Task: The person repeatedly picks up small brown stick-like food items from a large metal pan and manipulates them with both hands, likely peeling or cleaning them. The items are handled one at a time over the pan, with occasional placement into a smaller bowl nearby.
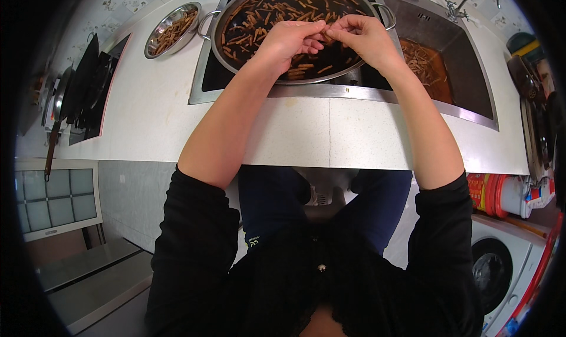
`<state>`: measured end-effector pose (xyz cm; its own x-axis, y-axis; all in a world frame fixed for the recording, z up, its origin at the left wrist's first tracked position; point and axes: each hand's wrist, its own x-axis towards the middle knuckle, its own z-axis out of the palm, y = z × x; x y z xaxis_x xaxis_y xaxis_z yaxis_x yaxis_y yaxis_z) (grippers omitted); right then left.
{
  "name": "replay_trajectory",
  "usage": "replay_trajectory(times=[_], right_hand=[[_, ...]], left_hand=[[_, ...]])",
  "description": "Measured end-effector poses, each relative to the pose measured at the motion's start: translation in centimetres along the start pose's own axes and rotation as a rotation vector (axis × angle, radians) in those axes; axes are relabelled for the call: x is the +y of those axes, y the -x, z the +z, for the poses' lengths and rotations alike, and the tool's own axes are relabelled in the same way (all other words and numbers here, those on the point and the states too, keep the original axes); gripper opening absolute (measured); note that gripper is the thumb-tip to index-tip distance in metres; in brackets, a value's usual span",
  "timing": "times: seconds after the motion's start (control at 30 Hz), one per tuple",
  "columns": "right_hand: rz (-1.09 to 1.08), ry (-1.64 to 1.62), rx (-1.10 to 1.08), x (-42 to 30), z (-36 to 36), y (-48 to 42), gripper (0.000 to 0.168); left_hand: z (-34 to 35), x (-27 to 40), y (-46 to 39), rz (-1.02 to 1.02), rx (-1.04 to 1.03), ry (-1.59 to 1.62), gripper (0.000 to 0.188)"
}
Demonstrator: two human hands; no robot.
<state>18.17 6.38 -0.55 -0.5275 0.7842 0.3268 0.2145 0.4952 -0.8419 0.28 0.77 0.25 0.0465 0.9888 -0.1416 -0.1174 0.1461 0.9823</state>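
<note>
My left hand [295, 37] and my right hand [363, 35] meet over a large stainless steel basin [309, 81]. Pinched between their fingertips is a small brown strip [326, 33], mostly hidden by the fingers. Dark brown liquid [338, 63] fills the basin, with many short brown stick-like pieces [305, 15] floating in it, perhaps plant stems or roots. To the left, a small steel bowl [189, 38] stands tilted in view and holds similar pieces [174, 32]. In the sink [466, 67] at right, thin brown strips [418, 63] lie in orange-brown water.
Beneath the basin is a steel-framed black cooktop [212, 74] set in the white counter [292, 125]. A faucet [455, 11] rises behind the sink. Pans [66, 89] stand at the far left. A washing machine [499, 257] and red-lidded tubs [495, 194] are at lower right.
</note>
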Motion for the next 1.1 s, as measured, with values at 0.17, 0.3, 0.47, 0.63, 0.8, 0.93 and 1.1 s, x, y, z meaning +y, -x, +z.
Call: replay_trajectory(times=[0.17,0.3,0.47,0.63,0.8,0.93,1.1], right_hand=[[-0.023,0.159,0.043,-0.3,0.3,0.3,0.022],[-0.042,0.31,0.054,-1.4,0.5,0.6,0.018],[-0.113,0.606,0.213,-1.3,-2.7,0.5,0.016],[0.26,0.873,0.261,3.0,-9.1,0.3,0.02],[0.216,0.831,0.272,2.5,-8.1,0.3,0.019],[0.076,0.706,0.274,1.6,-6.2,0.1,0.019],[0.058,0.603,0.177,0.6,-4.0,0.2,0.021]], left_hand=[[0.5,0.0,0.3,0.033,0.02,-0.053,0.024],[0.3,0.0,0.4,0.019,0.001,-0.107,0.025],[-1.2,1.3,0.2,0.106,-0.009,-0.677,0.024],[-2.5,0.2,-0.4,0.107,0.018,-1.29,0.031],[-2.2,-1.4,0.0,-0.009,-0.12,-1.465,0.054],[-1.2,-1.6,0.0,0.01,-0.196,-1.476,0.054],[-1.6,-2.7,-0.7,0.019,-0.309,-1.407,0.051]])
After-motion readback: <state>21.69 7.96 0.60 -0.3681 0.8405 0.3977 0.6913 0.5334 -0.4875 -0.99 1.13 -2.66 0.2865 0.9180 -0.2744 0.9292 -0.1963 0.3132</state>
